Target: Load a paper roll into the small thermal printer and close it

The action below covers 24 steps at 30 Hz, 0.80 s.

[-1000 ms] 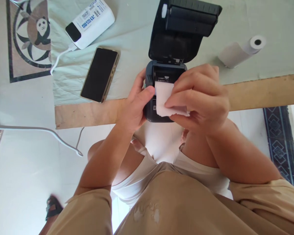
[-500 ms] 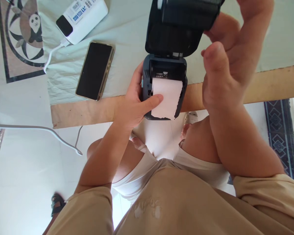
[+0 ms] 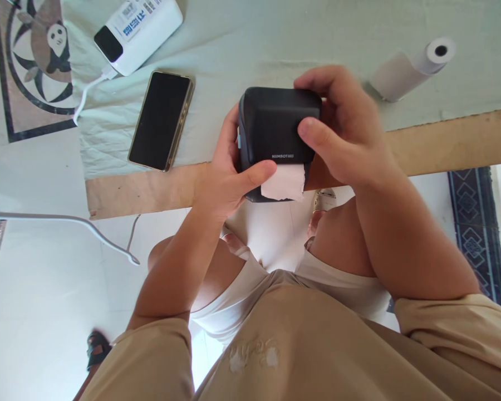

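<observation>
A black label printer [image 3: 279, 122] is held over the table's front edge, its lid down. White paper [image 3: 284, 182] with a torn end sticks out below the lid. My left hand [image 3: 236, 172] grips the printer's left side, thumb resting on the paper near the lid's lower edge. Wrapped around the right side is my right hand [image 3: 344, 131], its thumb on top of the lid and its fingers at the far corner, slightly blurred. The printer's underside is hidden.
A roll of white paper [image 3: 421, 67] lies partly unrolled at the right of the cloth-covered table [image 3: 242, 44]. To the left are a dark-screened phone [image 3: 161, 120] and a white device [image 3: 140, 36] with a white cable [image 3: 87, 96]. Another person's sandalled foot [image 3: 97, 350] shows at lower left.
The printer's lid, raised before, has swung down over the paper compartment. My right hand has moved down and left onto the printer, uncovering the paper roll behind it.
</observation>
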Available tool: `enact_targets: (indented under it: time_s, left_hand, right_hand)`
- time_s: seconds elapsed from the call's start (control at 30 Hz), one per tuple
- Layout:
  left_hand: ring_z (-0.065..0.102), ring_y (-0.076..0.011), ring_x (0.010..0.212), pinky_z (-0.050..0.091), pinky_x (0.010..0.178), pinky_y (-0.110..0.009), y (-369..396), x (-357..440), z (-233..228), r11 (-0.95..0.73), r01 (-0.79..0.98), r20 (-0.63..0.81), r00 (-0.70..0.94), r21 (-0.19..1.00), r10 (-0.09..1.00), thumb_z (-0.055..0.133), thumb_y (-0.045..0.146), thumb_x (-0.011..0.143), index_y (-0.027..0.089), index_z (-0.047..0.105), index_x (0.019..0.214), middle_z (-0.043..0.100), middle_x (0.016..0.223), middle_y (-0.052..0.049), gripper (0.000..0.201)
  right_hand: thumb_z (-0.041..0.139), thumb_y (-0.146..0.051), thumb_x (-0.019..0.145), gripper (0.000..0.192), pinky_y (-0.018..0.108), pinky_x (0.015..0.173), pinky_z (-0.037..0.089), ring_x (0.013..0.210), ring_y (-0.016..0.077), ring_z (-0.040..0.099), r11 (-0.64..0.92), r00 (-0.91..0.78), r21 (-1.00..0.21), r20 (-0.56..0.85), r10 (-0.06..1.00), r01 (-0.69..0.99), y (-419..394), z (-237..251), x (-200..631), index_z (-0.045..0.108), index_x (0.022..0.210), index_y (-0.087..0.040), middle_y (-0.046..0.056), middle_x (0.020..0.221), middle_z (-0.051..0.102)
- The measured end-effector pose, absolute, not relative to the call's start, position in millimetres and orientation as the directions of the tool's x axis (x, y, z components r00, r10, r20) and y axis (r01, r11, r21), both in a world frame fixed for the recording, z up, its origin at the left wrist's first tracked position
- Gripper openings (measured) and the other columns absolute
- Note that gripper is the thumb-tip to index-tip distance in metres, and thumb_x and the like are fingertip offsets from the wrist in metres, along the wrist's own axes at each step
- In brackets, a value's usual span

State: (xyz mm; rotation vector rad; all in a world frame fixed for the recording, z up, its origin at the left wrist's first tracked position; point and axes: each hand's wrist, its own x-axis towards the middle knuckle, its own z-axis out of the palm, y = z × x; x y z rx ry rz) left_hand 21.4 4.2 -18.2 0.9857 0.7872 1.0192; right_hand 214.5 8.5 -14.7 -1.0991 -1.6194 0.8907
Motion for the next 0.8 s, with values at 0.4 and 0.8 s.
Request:
enact_targets:
  time_s: [0.4, 0.8]
  left_hand:
    - [0.072, -0.0178, 0.093, 0.060, 0.073, -0.025, 5.7, 19.9, -23.7, 0.239, -0.395, -0.070, 0.397, 0.887, 0.915, 0.074, 0.032, 0.086, 0.024, 0.059, 0.114, 0.067, 0.095, 0.000, 0.032]
    - [0.071, -0.0186, 0.091, 0.058, 0.073, -0.026, 4.9, 21.4, -21.9, 0.236, -0.360, -0.096, 0.367, 0.902, 0.925, 0.072, 0.031, 0.087, 0.023, 0.059, 0.114, 0.063, 0.091, 0.000, 0.031]
  right_hand:
    - [0.073, -0.049, 0.082, 0.056, 0.025, 0.068, 0.053, 0.083, 0.0124, 0.060, 0.092, -0.287, -0.986, 0.048, 0.957, 0.143, 4.7, -5.0, 211.7, 0.046, 0.128, -0.032, 0.002, 0.115, 0.058]
    - [0.070, -0.045, 0.084, 0.058, 0.023, 0.067, 0.053, 0.081, 0.0104, 0.059, 0.155, -0.282, -0.966, 0.092, 0.955, 0.207, 4.9, -8.0, 212.4, 0.043, 0.132, -0.028, 0.002, 0.114, 0.060]
